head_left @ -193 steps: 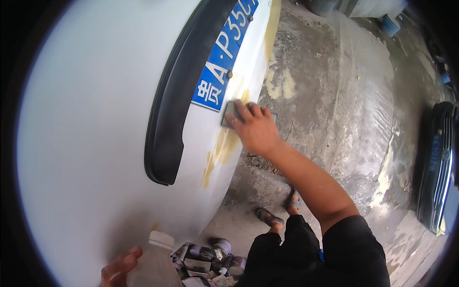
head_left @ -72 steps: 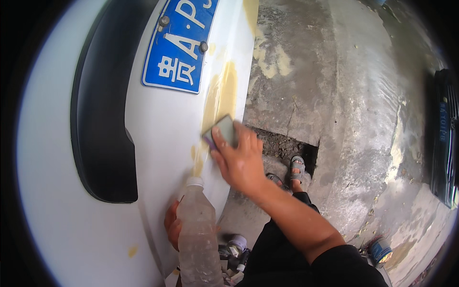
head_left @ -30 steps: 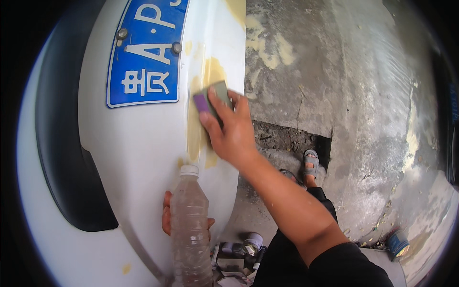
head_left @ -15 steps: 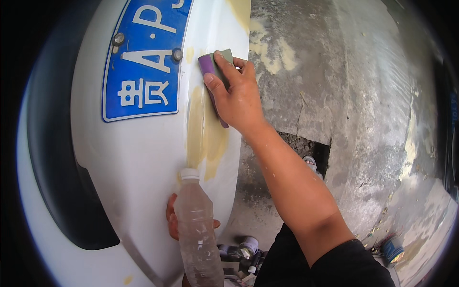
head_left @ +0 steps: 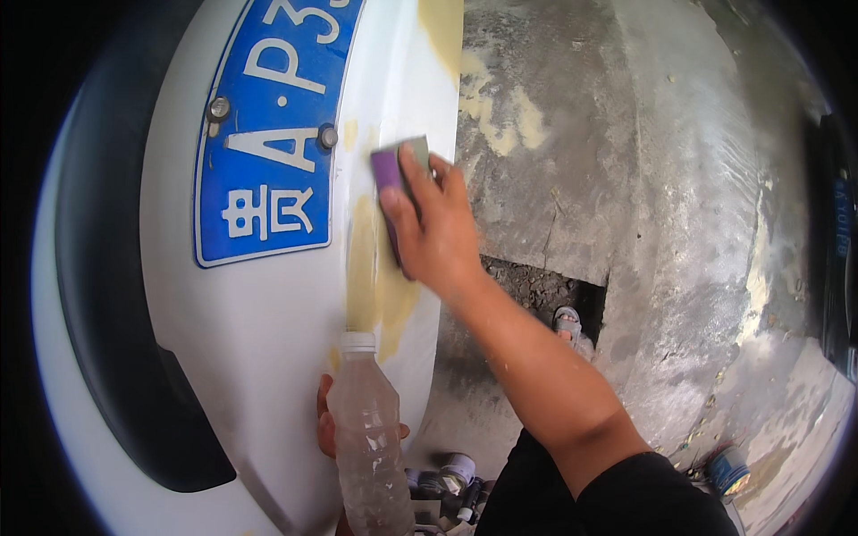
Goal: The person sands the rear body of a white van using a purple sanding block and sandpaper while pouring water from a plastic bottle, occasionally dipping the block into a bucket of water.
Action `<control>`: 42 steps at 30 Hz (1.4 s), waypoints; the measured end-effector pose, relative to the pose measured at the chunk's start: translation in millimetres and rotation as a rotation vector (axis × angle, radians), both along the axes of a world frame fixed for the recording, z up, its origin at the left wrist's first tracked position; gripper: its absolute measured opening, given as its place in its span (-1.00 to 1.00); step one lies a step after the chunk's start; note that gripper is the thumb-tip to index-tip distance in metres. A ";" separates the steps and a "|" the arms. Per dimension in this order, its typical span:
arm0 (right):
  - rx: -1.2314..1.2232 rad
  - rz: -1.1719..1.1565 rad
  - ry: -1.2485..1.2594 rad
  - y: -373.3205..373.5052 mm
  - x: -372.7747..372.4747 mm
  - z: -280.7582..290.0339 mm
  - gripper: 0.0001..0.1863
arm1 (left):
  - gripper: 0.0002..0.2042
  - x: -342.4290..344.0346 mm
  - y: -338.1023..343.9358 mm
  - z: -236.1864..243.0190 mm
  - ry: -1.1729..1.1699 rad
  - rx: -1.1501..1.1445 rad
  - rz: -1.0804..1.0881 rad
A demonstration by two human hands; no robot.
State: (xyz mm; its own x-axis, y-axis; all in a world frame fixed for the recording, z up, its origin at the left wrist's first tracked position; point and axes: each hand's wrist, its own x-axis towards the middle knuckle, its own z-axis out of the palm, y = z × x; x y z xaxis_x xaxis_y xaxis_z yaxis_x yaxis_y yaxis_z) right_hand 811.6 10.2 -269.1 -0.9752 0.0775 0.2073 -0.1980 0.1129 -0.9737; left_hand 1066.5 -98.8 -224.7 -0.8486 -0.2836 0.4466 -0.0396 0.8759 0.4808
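My right hand (head_left: 436, 234) grips a sanding block (head_left: 385, 170) with a purple face and a grey-green side, thumb on the near edge and fingers over the far side. The block rests against the white car body panel (head_left: 259, 304), just above a yellowish filler patch (head_left: 362, 268). Below that patch, my left hand (head_left: 326, 415) is wrapped round a clear ribbed plastic bottle (head_left: 366, 420) with a white cap; most of the fingers are behind it. The bottle looks misted, so its contents are unclear.
A blue number plate (head_left: 234, 210) is bolted to the panel, left of the block. Dark trim (head_left: 116, 295) curves at the far left. On the concrete floor (head_left: 661, 205) there is a square hole (head_left: 536, 286). Tins (head_left: 458, 471) and a blue can (head_left: 729, 471) stand low down.
The whole view has shifted, so the panel and plate sit lower in the picture. My right hand has slid the block slightly nearer along the panel. My left hand keeps holding the bottle.
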 end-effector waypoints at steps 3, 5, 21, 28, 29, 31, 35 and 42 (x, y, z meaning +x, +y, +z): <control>0.044 0.146 0.017 1.3 90.2 5.1 -0.48 | -0.14 4.0 -1.6 6.3 -0.056 0.037 -0.057; 0.052 0.107 0.010 0.8 81.6 0.9 -0.49 | -0.11 -0.1 -0.7 8.6 -0.040 0.064 -0.135; -0.003 -0.037 -0.081 8.2 -43.1 10.6 -0.54 | -0.26 -6.5 6.9 -6.1 0.125 -0.028 -0.070; 0.179 0.081 0.164 7.3 45.3 6.5 -0.46 | -0.33 55.5 -34.7 -19.8 -0.192 0.264 0.272; 0.149 0.038 0.117 8.9 16.6 6.2 -0.47 | -0.34 64.5 -45.6 -21.1 -0.237 0.549 0.445; 0.189 -0.021 0.104 16.4 -41.1 8.1 -0.48 | -0.36 59.6 -55.6 -8.9 -0.278 1.515 0.613; 0.288 0.094 0.206 15.9 14.7 5.5 -0.48 | -0.36 9.6 -44.9 17.4 -0.357 2.468 -0.179; 0.382 0.089 0.220 23.2 -30.6 21.9 -0.50 | -0.06 82.1 -84.6 -34.0 -0.109 2.611 -0.090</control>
State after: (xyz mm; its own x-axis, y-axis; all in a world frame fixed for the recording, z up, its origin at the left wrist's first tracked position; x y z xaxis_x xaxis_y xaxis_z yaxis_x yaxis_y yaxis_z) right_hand 781.1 33.4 -247.3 -0.9043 -0.1273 0.4075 -0.4205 0.4296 -0.7991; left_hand 1148.6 -183.5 -258.7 -0.8648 0.1019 -0.4916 -0.1331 -0.9907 0.0288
